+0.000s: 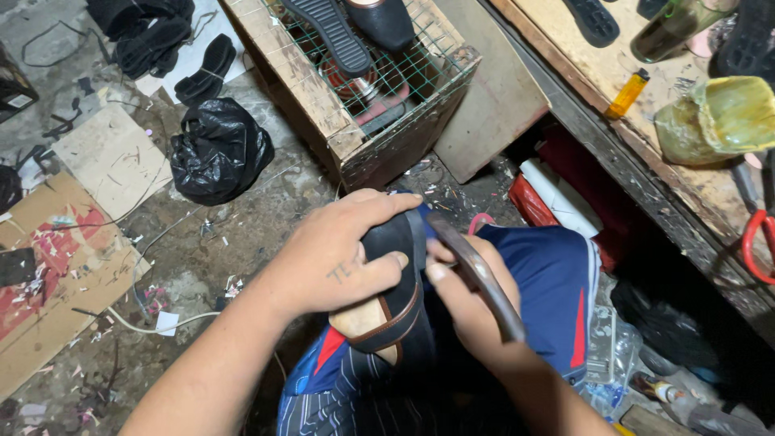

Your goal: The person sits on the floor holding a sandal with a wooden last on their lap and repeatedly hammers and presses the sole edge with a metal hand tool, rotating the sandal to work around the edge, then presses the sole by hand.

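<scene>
My left hand (335, 254) grips a black sandal (400, 278) with brown-edged straps, holding it on my lap over blue shorts (549, 274). The fingers wrap over the sandal's upper side. My right hand (468, 303) holds a dark, worn metal tool (476, 270) like a knife or blade, pressed along the sandal's edge. The tool's far end points up and left past the sandal's tip.
A wooden crate (323, 97) topped with wire mesh holds black soles. A black plastic bag (218, 149) and cardboard (56, 266) lie on the littered floor. The workbench (638, 137) at right carries a yellow lighter (628, 93), a yellow bag (718, 117), red-handled scissors (755, 242).
</scene>
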`<state>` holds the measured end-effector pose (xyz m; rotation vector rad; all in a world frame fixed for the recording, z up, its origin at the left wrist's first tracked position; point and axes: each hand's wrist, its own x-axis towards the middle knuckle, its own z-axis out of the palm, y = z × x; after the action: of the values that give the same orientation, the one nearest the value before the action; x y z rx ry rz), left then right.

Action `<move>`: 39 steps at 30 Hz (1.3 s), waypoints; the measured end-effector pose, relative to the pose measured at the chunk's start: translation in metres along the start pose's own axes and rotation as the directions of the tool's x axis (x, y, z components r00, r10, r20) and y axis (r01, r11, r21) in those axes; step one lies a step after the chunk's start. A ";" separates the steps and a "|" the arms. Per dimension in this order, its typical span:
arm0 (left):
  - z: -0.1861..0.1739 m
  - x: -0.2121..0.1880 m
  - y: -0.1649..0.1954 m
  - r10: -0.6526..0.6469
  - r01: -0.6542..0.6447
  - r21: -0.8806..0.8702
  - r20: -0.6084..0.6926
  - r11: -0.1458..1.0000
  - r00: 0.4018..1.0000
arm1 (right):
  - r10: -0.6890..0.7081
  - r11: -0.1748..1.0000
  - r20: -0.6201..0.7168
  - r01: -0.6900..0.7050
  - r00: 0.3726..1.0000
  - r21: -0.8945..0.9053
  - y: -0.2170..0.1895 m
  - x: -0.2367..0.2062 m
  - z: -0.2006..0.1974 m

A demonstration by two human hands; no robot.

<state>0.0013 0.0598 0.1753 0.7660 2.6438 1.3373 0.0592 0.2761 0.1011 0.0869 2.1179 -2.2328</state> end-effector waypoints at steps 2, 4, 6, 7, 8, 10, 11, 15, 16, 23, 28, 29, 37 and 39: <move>-0.004 -0.001 -0.009 -0.042 0.042 -0.021 0.001 0.999 0.999 | -0.270 0.927 -0.025 0.253 0.962 -0.277 0.000 -0.006 -0.001; -0.005 -0.003 -0.016 -0.077 0.077 -0.031 0.003 0.997 0.997 | -0.261 0.899 0.100 0.280 0.960 -0.336 0.003 -0.010 -0.003; -0.006 -0.003 -0.021 -0.096 0.096 -0.026 0.004 0.995 0.995 | -0.312 0.844 0.202 0.368 0.928 -0.390 0.007 -0.010 -0.003; -0.006 -0.003 -0.022 -0.107 0.107 -0.027 -0.001 0.994 0.994 | -0.367 0.798 0.247 0.440 0.897 -0.412 0.010 -0.009 -0.001; -0.005 -0.004 -0.023 -0.119 0.119 -0.028 -0.008 0.993 0.993 | -0.417 0.745 0.295 0.510 0.860 -0.430 0.013 -0.007 0.001; -0.004 -0.005 -0.025 -0.128 0.128 -0.017 -0.024 0.992 0.991 | -0.458 0.723 0.286 0.540 0.842 -0.432 0.016 -0.002 0.006; -0.003 -0.005 -0.026 -0.130 0.130 -0.004 -0.036 0.992 0.991 | -0.475 0.713 0.284 0.553 0.833 -0.430 0.016 0.001 0.008; -0.001 -0.007 -0.029 -0.141 0.142 0.009 -0.045 0.990 0.989 | -0.402 0.832 0.210 0.451 0.891 -0.323 0.013 0.008 0.019; -0.001 -0.007 -0.029 -0.142 0.142 0.014 -0.046 0.990 0.989 | -0.406 0.827 0.201 0.451 0.892 -0.336 0.013 0.009 0.022; -0.003 -0.009 -0.032 -0.133 0.131 -0.052 -0.045 0.990 0.990 | -0.419 0.789 0.294 0.505 0.859 -0.351 0.010 0.004 0.022; -0.002 -0.007 -0.031 -0.097 0.095 -0.024 -0.067 0.995 0.993 | -0.227 0.860 0.157 0.274 0.961 -0.431 0.006 0.017 0.032; 0.000 -0.007 -0.031 -0.054 0.050 -0.055 -0.074 0.997 0.996 | -0.147 0.885 0.101 0.176 0.984 -0.430 0.003 0.022 0.033; 0.008 0.012 -0.054 -0.130 0.120 -0.255 -0.023 0.959 0.991 | -0.285 0.726 0.373 0.453 0.883 -0.517 -0.036 0.047 -0.015; 0.016 0.017 -0.061 -0.138 0.131 -0.218 -0.015 0.967 0.990 | -0.320 0.670 0.458 0.540 0.829 -0.510 -0.038 0.055 -0.020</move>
<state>-0.0329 0.0493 0.1209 0.5328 2.4640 1.5753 0.0014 0.2976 0.1330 -0.8627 2.7290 -1.3935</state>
